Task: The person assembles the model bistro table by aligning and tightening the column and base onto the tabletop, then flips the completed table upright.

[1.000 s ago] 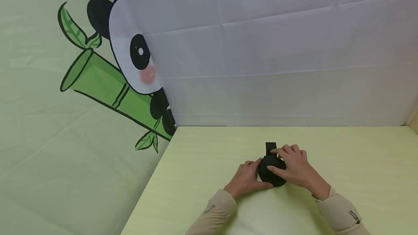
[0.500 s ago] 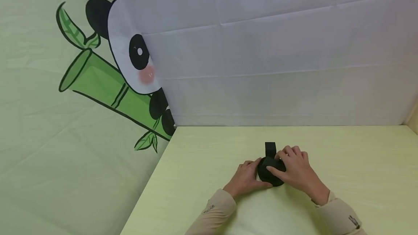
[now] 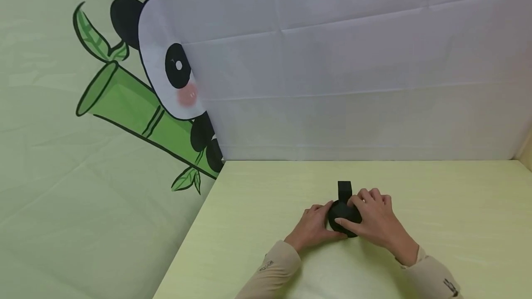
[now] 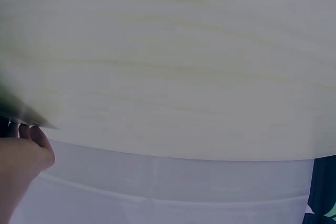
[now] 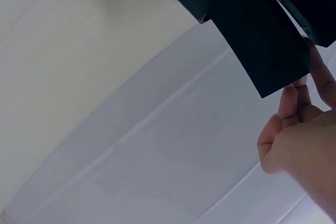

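Black rounded object [image 3: 342, 212] between two hands

Rests, by the head view, on the pale yellow table [image 3: 257, 197], right of the middle and well short of the white backdrop sheet [image 3: 353, 59]; rounded toward the near side, with a squared black tab [image 3: 344, 190] jutting from the far edge; exact kind impossible to tell.

Held at the left side by the left hand [image 3: 314, 227], with thumb along the near edge and fingertips against the far left edge, more a cupping brace than a full wrap; gripped from the right by the right hand [image 3: 376, 218], with thumb laid across the top and fingers bent down near the base of the tab; seen in the right wrist view as a broad flat dark face [image 5: 262, 45] beside a second dark part [image 5: 317, 9], with fingertips touching near one corner; too blurred and cut off in the left wrist view to add anything about the grip.

Step in hand, by judgement: steadying with the left while working with the right near the foot of the tab; cannot say whether turning, pressing or opening; calls next, probably, for a firm left brace and a sure right pinch, so as to shift one part against another without sliding the whole across the table; calls also for care not to knock the tab.
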Demonstrator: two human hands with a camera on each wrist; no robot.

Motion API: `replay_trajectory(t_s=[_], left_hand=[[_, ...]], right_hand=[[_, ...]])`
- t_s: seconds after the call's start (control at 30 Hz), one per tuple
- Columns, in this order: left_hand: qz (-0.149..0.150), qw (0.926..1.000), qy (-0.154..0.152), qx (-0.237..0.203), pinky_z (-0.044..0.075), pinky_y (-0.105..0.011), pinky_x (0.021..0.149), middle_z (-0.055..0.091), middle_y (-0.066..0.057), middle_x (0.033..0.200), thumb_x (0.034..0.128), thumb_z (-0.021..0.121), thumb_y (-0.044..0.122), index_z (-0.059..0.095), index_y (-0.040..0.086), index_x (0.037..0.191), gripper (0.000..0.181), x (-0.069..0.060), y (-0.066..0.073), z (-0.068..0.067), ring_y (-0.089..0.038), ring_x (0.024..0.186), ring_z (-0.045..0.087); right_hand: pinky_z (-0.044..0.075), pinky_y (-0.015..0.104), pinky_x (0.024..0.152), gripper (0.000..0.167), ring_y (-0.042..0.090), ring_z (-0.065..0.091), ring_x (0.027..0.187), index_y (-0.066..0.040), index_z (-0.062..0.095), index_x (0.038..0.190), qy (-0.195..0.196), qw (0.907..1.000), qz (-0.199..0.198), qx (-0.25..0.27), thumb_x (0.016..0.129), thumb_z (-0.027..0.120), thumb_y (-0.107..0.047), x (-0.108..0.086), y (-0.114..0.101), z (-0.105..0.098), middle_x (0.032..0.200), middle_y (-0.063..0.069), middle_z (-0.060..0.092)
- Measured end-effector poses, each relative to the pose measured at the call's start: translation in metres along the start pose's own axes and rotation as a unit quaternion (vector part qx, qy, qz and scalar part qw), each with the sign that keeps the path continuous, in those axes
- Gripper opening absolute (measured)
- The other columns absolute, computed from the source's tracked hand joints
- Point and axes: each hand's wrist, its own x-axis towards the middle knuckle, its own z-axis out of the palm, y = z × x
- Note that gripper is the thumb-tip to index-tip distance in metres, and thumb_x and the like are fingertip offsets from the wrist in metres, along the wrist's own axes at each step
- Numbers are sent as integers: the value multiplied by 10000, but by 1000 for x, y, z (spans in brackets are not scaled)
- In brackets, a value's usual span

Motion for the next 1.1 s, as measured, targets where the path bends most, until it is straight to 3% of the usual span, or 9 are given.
replay_trajectory(t_s=[0.2, 0.43, 0.67, 1.1], left_hand=[[37, 10000, 32, 41, 388, -373, 1103, 593, 4, 1441, 834, 766, 670, 404, 153, 1602, 995, 0, 0, 1, -188, 1342, 500], [64, 9999, 96, -25, 390, -364, 1094, 632, 20, 1378, 833, 773, 660, 422, 155, 1593, 977, 0, -1, 3, -178, 1329, 509], [7, 9999, 79, -113, 394, -378, 1096, 622, 16, 1396, 826, 782, 657, 422, 155, 1593, 985, 0, -1, 2, -188, 1333, 505], [55, 9998, 108, -150, 398, -375, 1086, 633, 33, 1379, 841, 778, 637, 435, 168, 1587, 946, -1, -1, 2, -187, 1326, 513]], right_hand=[[367, 515, 792, 425, 311, 479, 985, -78, 712, 1170, 19, 9990, -441, 67, 845, 850, -315, 0, 0, 3, 1036, 59, 574], [416, 521, 787, 462, 325, 520, 978, -51, 702, 1133, 144, 9982, -551, -169, 825, 867, -353, 0, -7, 5, 1031, 88, 598], [433, 449, 729, 408, 274, 500, 892, -28, 719, 1117, 214, 9968, -711, -284, 840, 868, -288, 1, -11, 4, 991, 77, 575], [459, 380, 661, 408, 240, 503, 825, 0, 695, 1071, 347, 9961, -786, -194, 832, 872, -280, 0, -12, 11, 957, 89, 580]])
